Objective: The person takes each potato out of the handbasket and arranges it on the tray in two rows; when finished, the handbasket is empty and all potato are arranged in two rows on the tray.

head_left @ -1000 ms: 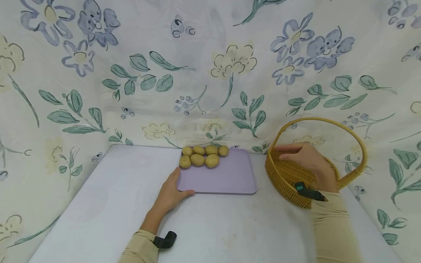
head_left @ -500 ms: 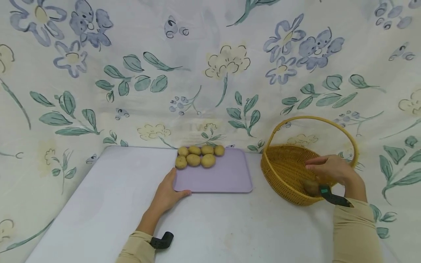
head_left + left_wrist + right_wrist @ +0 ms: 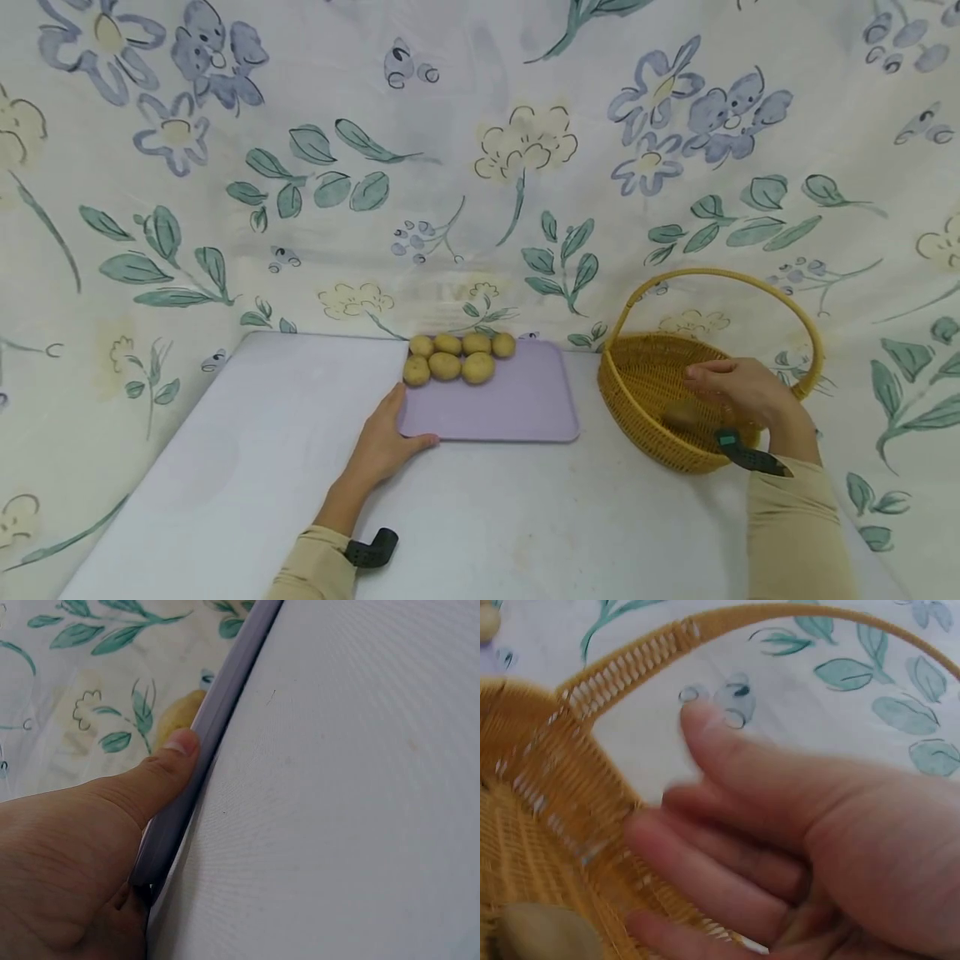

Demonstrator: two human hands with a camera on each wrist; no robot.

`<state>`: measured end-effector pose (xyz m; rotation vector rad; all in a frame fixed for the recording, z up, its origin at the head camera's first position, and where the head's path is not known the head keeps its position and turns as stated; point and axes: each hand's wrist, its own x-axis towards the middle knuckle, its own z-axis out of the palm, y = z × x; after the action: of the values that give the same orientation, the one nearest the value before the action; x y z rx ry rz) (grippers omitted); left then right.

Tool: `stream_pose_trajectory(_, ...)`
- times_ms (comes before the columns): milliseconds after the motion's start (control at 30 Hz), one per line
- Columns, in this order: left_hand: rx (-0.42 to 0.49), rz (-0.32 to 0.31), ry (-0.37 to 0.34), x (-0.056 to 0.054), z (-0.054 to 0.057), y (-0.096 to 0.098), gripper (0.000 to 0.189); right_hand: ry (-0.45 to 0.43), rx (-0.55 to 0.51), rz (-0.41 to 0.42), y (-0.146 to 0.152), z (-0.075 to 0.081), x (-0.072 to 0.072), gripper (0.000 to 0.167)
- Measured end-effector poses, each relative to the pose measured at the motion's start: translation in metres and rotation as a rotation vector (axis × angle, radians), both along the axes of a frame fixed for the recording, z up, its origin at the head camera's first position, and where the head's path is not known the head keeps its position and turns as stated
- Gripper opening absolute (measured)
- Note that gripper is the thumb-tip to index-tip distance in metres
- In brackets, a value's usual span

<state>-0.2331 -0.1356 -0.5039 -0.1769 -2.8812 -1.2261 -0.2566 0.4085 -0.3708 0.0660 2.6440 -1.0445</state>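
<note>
A lilac tray lies on the white table, with several potatoes grouped along its far left part. My left hand holds the tray's near left corner; the thumb lies over the front rim in the left wrist view, while the other fingers are mostly hidden there. Over the right part of a wicker basket, my right hand hovers with loosely bent fingers and nothing in them. One potato sits in the basket below that hand, blurred in the head view.
The basket's tall arched handle rises above the right hand. Behind the table hangs a flower-printed cloth. Bare tabletop shows left of the tray and in front of it.
My right hand has shifted from the basket's middle to its right side. A potato has come into view inside the basket and moved slightly left. The left hand stays at the tray.
</note>
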Motion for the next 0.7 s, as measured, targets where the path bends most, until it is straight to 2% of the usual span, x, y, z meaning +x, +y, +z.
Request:
stream_pose_trajectory(33, 0.004, 0.002, 0.001, 0.000, 0.001, 0.000, 0.116, 0.006, -0.050, 0.003, -0.002, 0.000, -0.001, 0.075)
stream_pose_trajectory(133, 0.011, 0.006, -0.001, -0.001, 0.001, -0.001, 0.115, 0.038, -0.104, 0.034, -0.005, -0.001, -0.004, 0.068)
stream_pose_trajectory(267, 0.016, 0.010, -0.004, -0.001, 0.000, 0.000, 0.116, 0.112, -0.039, 0.074, -0.005, -0.007, -0.011, 0.058)
stream_pose_trajectory(400, 0.011, 0.011, 0.003, 0.000, 0.000, 0.000, 0.116, 0.155, -0.028, 0.080, -0.005, -0.016, -0.020, 0.055)
stream_pose_trajectory(700, 0.025, 0.014, 0.001, 0.003, 0.003, 0.001, 0.115, 0.138, -0.099, 0.085, -0.003, -0.032, -0.033, 0.057)
